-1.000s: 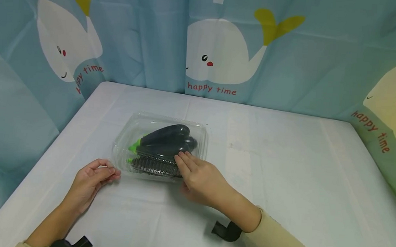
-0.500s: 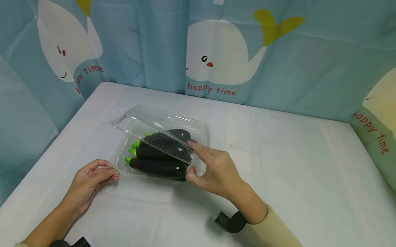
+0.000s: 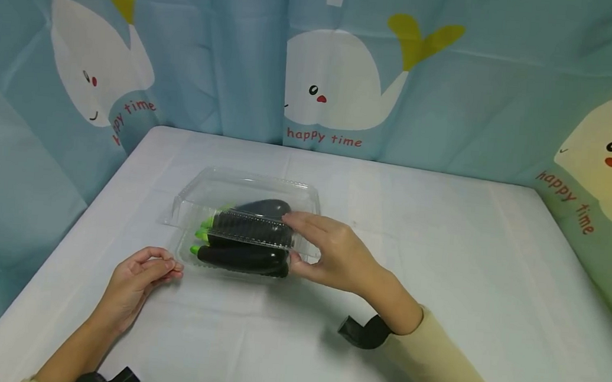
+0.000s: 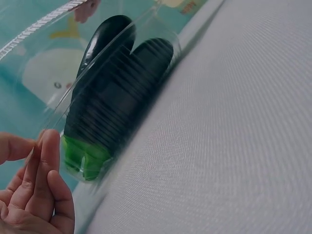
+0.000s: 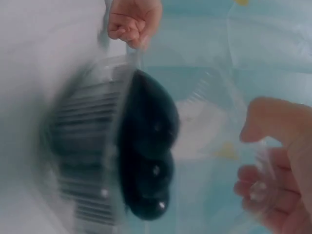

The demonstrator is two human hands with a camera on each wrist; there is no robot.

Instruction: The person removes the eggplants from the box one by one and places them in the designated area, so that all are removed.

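Several dark eggplants with green stem ends lie side by side in a clear plastic clamshell box; the nearest eggplant (image 3: 242, 259) shows past the lid's front edge. The box's lower tray (image 3: 186, 258) stands on the table, its hinged lid (image 3: 190, 209) part raised over the eggplants. My right hand (image 3: 336, 252) holds the lid's front right edge, thumb below and fingers above. At the tray's front left corner my left hand (image 3: 136, 286) pinches the rim between thumb and forefinger (image 4: 50, 151), its other fingers curled. Stem ends (image 4: 85, 157) show through the tray wall in the left wrist view.
A white cloth (image 3: 439, 271) covers the table. Behind it hangs a blue curtain (image 3: 230, 61) with whale prints, which also runs along both sides. Black wrist mounts (image 3: 365, 332) sit on both forearms.
My right hand has lifted the lid's front edge up and back, baring the nearest eggplant. Over the last half second the lid's left end has dropped, levelling the edge. My left hand stays put.
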